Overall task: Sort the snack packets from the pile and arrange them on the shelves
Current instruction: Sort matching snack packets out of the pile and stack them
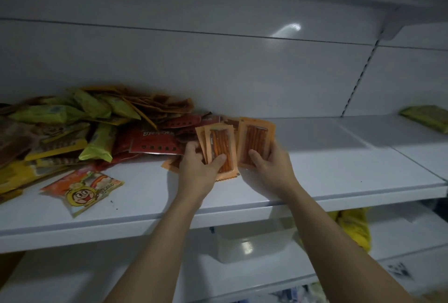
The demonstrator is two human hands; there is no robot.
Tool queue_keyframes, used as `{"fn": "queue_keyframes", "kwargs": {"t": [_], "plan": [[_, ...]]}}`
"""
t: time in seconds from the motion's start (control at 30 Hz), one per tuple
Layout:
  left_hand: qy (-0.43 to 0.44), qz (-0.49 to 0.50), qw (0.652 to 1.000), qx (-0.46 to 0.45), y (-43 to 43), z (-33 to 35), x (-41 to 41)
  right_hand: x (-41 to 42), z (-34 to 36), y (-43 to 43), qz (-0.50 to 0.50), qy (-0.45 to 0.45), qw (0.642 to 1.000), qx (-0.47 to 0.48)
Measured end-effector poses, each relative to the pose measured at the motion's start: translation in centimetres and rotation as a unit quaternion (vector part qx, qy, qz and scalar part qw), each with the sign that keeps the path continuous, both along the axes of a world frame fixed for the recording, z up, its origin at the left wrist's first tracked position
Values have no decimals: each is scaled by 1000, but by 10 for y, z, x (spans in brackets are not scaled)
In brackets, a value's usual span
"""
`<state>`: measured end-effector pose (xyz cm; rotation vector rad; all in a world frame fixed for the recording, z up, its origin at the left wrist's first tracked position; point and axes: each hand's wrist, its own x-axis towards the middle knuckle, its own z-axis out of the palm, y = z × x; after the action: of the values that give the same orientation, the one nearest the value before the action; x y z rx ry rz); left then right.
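A wide white shelf (315, 176) is stretching across the view. A big pile of snack packets (72, 128) is lying on its left half, with green, yellow, brown and red ones heaped against the back panel. Below, a clear plastic tub (249, 244) and a yellow bag (356, 227) are sitting on the lower shelf (409, 227). Both bare arms are reaching up over the front edge of the white shelf. The left hand (198, 169) is gripping a small fanned stack of orange packets (220, 142) just beside the pile's right end, thumb pressing across the front one and fingers curled behind. The right hand (271, 164) is holding a single orange packet (257, 137) upright in the same way, close beside the stack. A cartoon-faced packet (83, 188) is lying alone near the front edge, left of the hands. A green packet (429, 118) is resting at the far right.
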<state>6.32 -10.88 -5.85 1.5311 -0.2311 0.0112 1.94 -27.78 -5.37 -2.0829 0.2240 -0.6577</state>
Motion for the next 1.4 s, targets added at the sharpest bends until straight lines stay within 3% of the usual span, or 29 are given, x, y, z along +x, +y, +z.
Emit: {"fn": "queue_keyframes", "kwargs": {"t": [0.5,0.77,1.1,1.4], "plan": [[-7,17,999,39,-5,9,-7,-9,5,-5,-17,-4,999,40],[-29,32,998,43,-24,19,-41,-63,4,-37,-23,-6,996,82],[-49,-77,996,20,-177,45,-128,-188,38,-167,-127,-71,984,103],[-46,-242,969,-28,-332,48,-266,-372,30,-287,-287,-141,934,159]]}}
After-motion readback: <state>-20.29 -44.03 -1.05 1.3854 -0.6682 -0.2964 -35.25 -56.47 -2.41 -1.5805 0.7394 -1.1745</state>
